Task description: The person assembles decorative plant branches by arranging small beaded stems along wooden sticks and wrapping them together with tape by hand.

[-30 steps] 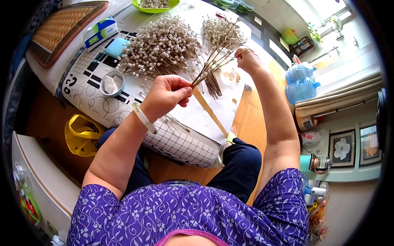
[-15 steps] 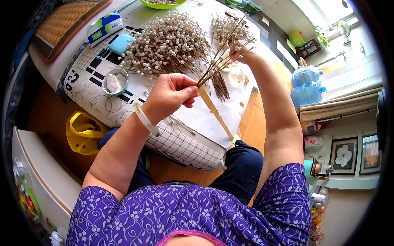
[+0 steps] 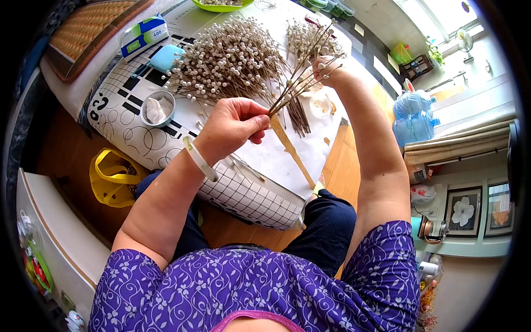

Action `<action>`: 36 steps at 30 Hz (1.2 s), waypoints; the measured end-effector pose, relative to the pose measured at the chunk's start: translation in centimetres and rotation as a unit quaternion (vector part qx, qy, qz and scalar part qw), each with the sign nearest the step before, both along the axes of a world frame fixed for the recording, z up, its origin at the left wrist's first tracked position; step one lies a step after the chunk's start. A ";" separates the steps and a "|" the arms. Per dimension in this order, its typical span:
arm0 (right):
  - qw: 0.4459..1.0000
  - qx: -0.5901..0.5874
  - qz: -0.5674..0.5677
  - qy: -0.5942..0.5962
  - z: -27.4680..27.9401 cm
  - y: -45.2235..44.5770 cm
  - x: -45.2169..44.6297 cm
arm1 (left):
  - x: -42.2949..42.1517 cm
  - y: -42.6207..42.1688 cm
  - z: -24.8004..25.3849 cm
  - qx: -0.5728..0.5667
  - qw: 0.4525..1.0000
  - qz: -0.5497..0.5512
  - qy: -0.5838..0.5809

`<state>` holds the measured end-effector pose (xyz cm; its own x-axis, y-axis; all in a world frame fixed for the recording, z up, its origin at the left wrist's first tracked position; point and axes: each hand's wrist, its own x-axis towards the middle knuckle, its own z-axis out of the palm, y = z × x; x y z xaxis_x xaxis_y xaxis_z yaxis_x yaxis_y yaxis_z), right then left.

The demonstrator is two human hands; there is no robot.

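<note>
My left hand (image 3: 237, 124) pinches the lower ends of a few thin brown stems (image 3: 286, 95), which fan up and to the right with small pale buds at their tips. Behind those tips is my right hand (image 3: 327, 71), its fingers curled; what it holds, if anything, is hidden. A large bundle of white-budded stems (image 3: 232, 58) lies on the table just beyond my left hand. Near my right hand lies a smaller bundle (image 3: 298, 116). A tan strip (image 3: 293, 152) runs from beside my left fingertips down toward my knee.
On the table (image 3: 138, 133) are a small tub with white material (image 3: 158, 109), a light blue item (image 3: 166, 58), a tissue pack (image 3: 144, 37) and a green bowl (image 3: 224, 6). A yellow bag (image 3: 113, 177) stands on the floor at left. Water bottles (image 3: 415, 119) are at right.
The view has shifted, so the table things appear farther right. My right hand now sits behind the stem tips, which have spread wider. My left hand keeps its pinch on the stems.
</note>
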<state>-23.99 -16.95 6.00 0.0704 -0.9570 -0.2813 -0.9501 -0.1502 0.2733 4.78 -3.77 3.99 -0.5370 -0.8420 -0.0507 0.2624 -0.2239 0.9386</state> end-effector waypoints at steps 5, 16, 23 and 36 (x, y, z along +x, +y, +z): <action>0.973 -0.204 0.096 -0.056 3.0 5.7 1.5 | 0.3 0.0 0.0 0.004 1.000 0.006 0.007; 0.751 -0.383 0.081 -0.532 3.1 21.9 8.7 | -0.4 0.2 -0.5 0.047 0.998 -0.004 0.036; 0.799 -0.362 0.098 -0.471 1.8 20.9 10.8 | -0.7 0.2 -1.0 0.035 0.999 -0.007 0.026; 0.816 -0.357 0.110 -0.440 0.9 20.3 11.0 | -0.7 0.1 -1.0 0.031 0.999 -0.007 0.021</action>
<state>-12.98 3.33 6.87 0.1373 -0.7917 0.5953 -0.7966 -0.4454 -0.4086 4.11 -3.63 3.00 -0.5517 -0.8302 -0.0802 0.2970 -0.2853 0.9113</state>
